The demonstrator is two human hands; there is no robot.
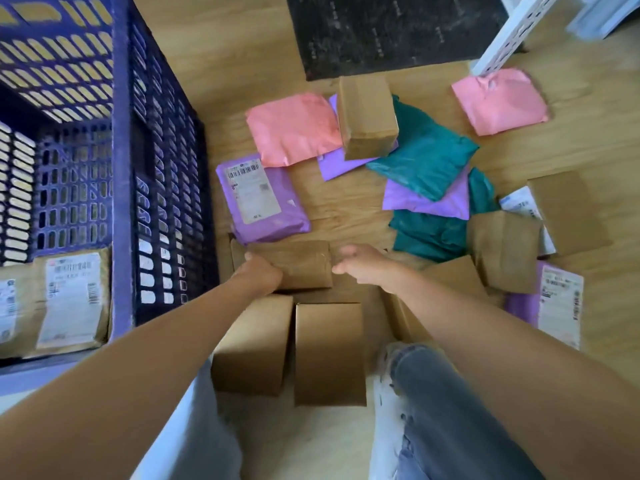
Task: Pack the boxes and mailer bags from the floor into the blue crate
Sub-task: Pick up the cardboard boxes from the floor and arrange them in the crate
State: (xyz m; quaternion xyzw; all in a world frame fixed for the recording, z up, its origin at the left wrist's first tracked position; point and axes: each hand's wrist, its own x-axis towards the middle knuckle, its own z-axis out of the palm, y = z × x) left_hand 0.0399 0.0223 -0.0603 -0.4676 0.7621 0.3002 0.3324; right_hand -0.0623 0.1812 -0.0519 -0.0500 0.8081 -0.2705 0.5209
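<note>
Box: brown cardboard, lying flat on the floor. The blue crate stands at its 9 o'clock, near but apart. The crate's tall mesh wall is between the box and two labelled parcels on the crate bottom.

Surroundings, read from the box:
- 12 o'clock: a labelled mailer, purple, lies against the box's far edge. Beyond it is a pink mailer.
- 1 o'clock: a far box stands on a purple mailer, with a teal mailer just beside it. A black mat lies further out.
- 2 o'clock, well apart: a second pink mailer lies at the foot of a white post.
- 3 o'clock: a heap of teal and purple mailers lies next to side boxes. Another labelled purple bag lies at 4 o'clock.
- 6 o'clock: two near boxes lie side by side, just beside the box's near edge.
- 5 o'clock: the person's jeans leg and a white shoe.

Hands: the left hand rests on the box's 9 o'clock end, its fingers curled over that edge and gripping it. The right hand is at the box's 3 o'clock end with fingers loosely spread, holding nothing. Blur hides whether it touches the cardboard.
</note>
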